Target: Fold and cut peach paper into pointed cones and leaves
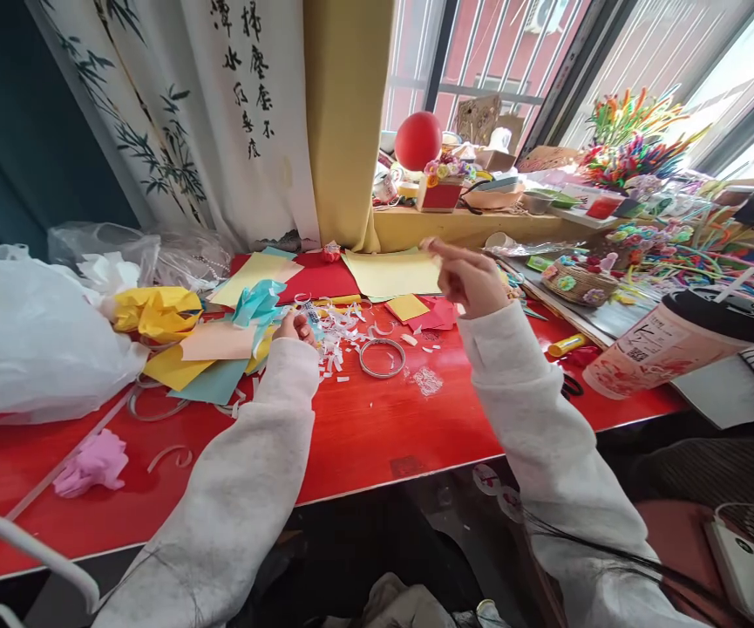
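Note:
My left hand [296,327] is closed low over the red table, beside a heap of white paper scraps [337,336] and a crumpled light-blue paper [260,303]. What its fingers hold, if anything, is hidden. Higher up and to the right, my right hand [473,281] hangs above the table with its fingers bent and drawn together towards the left. Nothing I can name shows between them. Between the hands lies a roll of clear tape [382,358]. Pale yellow sheets [393,275], a red sheet [320,277] and small yellow notes [406,307] lie behind.
A white plastic bag [37,336] and crumpled yellow paper [158,312] sit at left. Pink crumpled paper [92,464] lies nearer. A lidded paper cup [670,340] leans at right, past a yellow glue stick [567,345]. Crafts and a red balloon [418,140] crowd the sill.

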Motion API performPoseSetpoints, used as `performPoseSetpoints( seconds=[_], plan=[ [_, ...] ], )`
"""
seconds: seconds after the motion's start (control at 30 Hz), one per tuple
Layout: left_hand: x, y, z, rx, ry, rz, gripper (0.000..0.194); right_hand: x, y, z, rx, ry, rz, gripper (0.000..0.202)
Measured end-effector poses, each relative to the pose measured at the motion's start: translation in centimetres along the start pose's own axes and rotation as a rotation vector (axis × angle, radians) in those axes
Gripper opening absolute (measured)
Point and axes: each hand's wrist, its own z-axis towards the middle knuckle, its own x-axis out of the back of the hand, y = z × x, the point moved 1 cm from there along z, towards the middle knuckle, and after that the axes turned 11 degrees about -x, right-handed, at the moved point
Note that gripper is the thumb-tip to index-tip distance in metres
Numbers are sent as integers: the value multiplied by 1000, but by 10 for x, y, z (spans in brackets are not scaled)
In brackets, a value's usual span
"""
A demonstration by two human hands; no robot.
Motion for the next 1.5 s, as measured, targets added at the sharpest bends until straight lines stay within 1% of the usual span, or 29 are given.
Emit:
performPoseSetpoints(
  seconds=[0.07,0.1,0.17,0.2,0.23,0.27,0.3,0.33,0.4,0.43,0.47,0.5,0.53,0.57,0.6,0.63,0.67,0.7,0.73,0.77,0.8,0.9,1.0,1.1,1.17,1.23,1.3,1.4,1.5],
  plan=[
    [-1,-2,-1,11,-23,15,35,-5,1,-7,14,-106,-122,42],
    [-2,-3,-1,15,-29,24,34,-9,-3,-13,64,-157,-182,42],
    [-2,-6,-1,22,-40,46,33,-15,-18,-28,236,-202,-283,40],
    [-2,-7,0,23,-45,59,33,-15,-29,-35,353,-181,-316,38],
    [-2,-8,1,22,-49,73,33,-12,-40,-41,492,-80,-287,37],
    [-1,-9,2,17,-52,90,32,-8,-49,-46,596,11,-232,37],
    [-1,-10,3,10,-54,110,32,-3,-57,-48,650,72,-186,40],
    [-2,-10,3,-2,-54,134,32,1,-61,-49,652,133,-169,41],
    [-4,-12,2,-32,-40,177,29,6,-59,-48,603,218,-144,38],
    [-7,-12,0,-80,-34,209,24,5,-54,-46,551,204,-148,35],
    [-9,-12,-3,-173,-43,271,18,2,-47,-44,477,123,-178,34],
    [-12,-12,-7,-303,-71,351,13,-4,-39,-43,404,36,-189,37],
    [-16,-11,-11,-491,-142,474,21,-11,-31,-42,320,-76,-201,42],
    [-19,-11,-16,-675,-242,594,36,-19,-24,-43,241,-175,-208,45],
    [-23,-11,-21,-806,-364,671,46,-28,-17,-44,172,-265,-204,48],
    [-25,-13,-25,-872,-497,703,54,-35,-12,-45,121,-356,-193,50],
    [-27,-14,-28,-873,-616,690,58,-42,-8,-47,95,-429,-176,51],
    [-27,-16,-30,-835,-704,658,61,-47,-4,-48,83,-484,-163,51],
    [-28,-17,-30,-778,-751,625,63,-51,-2,-49,81,-519,-156,52],
    [-28,-17,-30,-714,-764,596,63,-54,0,-48,88,-527,-156,52],
    [-28,-17,-30,-649,-750,573,61,-55,3,-47,100,-514,-163,51],
    [-28,-15,-29,-473,-683,495,41,-51,10,-42,149,-397,-235,50],
    [-29,-12,-30,-342,-734,338,22,-42,16,-38,201,-318,-403,46],
    [-30,-9,-33,-155,-802,220,18,-33,21,-37,264,-294,-631,41],
    [-31,-8,-37,-74,-816,205,17,-30,28,-38,293,-297,-737,40],
    [-32,-7,-40,-32,-824,204,19,-30,40,-40,295,-312,-749,41],
    [-32,-8,-43,-18,-817,222,23,-33,55,-41,253,-316,-660,43],
    [-32,-12,-43,-59,-814,315,28,-43,77,-41,125,-281,-449,33],
    [-30,-16,-37,-85,-804,416,24,-47,86,-39,86,-211,-341,27]
  ],
)
